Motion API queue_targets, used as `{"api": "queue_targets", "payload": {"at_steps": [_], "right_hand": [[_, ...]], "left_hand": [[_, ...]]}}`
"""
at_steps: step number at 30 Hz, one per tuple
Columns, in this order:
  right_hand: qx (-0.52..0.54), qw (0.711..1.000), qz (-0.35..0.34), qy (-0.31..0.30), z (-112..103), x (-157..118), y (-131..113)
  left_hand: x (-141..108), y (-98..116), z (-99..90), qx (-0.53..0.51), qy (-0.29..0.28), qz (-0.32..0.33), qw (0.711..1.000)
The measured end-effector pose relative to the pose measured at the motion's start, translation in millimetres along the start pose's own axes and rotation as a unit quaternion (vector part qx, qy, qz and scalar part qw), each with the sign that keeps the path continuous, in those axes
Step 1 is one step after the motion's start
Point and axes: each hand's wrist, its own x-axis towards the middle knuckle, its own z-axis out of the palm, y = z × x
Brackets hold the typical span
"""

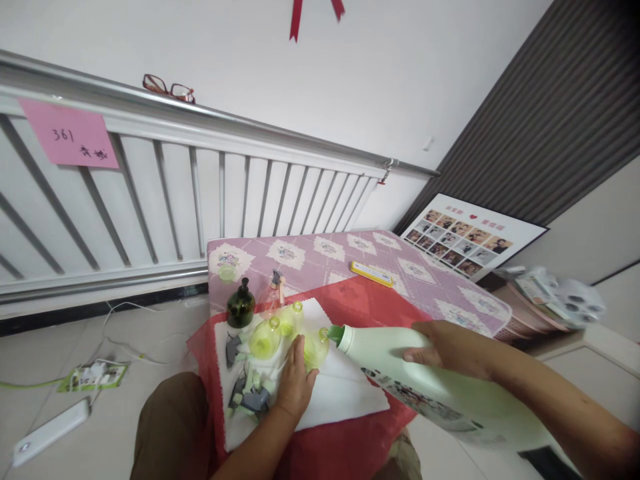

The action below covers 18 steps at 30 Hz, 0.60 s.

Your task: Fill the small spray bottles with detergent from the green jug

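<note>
My right hand grips a large pale green jug, tilted with its spout at the mouth of a yellow-green bottle. Beside that bottle, my left hand rests with its fingers against its side. Two more yellow-green bottles stand to the left. Behind them are a dark green bottle and a clear pink spray bottle. Several grey and green spray heads lie on a white cloth.
A red cloth lies under the white one on a patterned table. Near its back is a yellow case. A radiator runs behind; a power strip lies on the floor at left.
</note>
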Motion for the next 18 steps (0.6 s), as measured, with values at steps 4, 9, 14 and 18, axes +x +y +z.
{"api": "queue_targets", "payload": {"at_steps": [4, 9, 14, 18], "right_hand": [[-0.001, 1.000, -0.005, -0.008, -0.1, -1.4, -0.9], [-0.014, 1.000, -0.009, 0.001, -0.9, -2.3, -1.8], [-0.015, 1.000, 0.002, -0.005, -1.7, -0.8, -2.9], [-0.013, 1.000, 0.004, -0.013, -2.7, -1.9, -3.9]], "left_hand": [[-0.3, 1.6, -0.6, -0.007, 0.002, -0.002, 1.000], [-0.4, 2.7, -1.2, -0.007, 0.002, -0.001, 1.000], [0.1, 1.6, -0.8, 0.000, 0.000, 0.002, 1.000], [0.1, 0.5, 0.0, -0.005, 0.003, 0.003, 1.000]]}}
